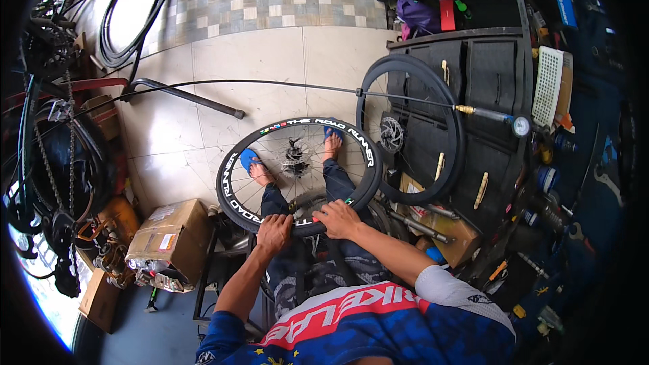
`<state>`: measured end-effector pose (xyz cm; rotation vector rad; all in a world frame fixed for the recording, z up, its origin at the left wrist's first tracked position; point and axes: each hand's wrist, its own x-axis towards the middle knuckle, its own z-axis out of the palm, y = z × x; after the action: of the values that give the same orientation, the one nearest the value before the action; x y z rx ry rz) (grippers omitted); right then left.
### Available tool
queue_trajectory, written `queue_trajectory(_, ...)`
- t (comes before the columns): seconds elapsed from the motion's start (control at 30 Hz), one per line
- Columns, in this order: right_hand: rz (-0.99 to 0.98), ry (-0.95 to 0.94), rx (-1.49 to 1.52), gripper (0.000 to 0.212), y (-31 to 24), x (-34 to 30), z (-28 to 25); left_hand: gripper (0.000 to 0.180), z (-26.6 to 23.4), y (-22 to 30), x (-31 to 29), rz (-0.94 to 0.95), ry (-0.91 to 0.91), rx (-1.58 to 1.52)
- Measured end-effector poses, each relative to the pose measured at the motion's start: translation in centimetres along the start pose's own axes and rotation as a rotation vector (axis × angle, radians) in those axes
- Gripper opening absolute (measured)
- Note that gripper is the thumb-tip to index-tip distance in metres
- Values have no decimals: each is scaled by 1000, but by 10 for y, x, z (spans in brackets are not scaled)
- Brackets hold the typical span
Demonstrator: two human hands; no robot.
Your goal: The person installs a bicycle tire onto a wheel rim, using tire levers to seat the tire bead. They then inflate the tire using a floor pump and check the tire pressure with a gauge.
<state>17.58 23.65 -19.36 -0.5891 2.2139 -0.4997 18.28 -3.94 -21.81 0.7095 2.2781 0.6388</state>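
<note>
A bicycle wheel (pixel 293 161) with a black deep rim, white lettering and a black tyre is held tilted in front of me, over my legs and feet. A disc rotor sits at its hub, and thin spokes run out to the rim. On the near edge of the rim, my left hand (pixel 274 232) is closed round rim and tyre. Slightly to the right, my right hand (pixel 338 220) grips the same edge with curled fingers. A small red patch (pixel 316 218) shows on the rim between the hands. Both palms are hidden.
Another bicycle wheel (pixel 454 128) leans against dark drawers (pixel 493 67) at right. An air hose (pixel 284 84) crosses overhead to a pressure gauge (pixel 520 126). A cardboard box (pixel 165 240) stands at left, near hanging bike parts (pixel 71 108). Tools (pixel 608 182) hang at far right.
</note>
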Motion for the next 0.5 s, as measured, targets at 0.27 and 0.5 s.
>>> queue_trajectory(0.27, -16, -126, 106, 55, 22, 13, 3, 43, 0, 1, 21, -72, -231, -63)
queue_trajectory(0.5, -66, 106, 9, 45, 33, 28, -39, 31, -39, -2, 46, -87, -26, -19)
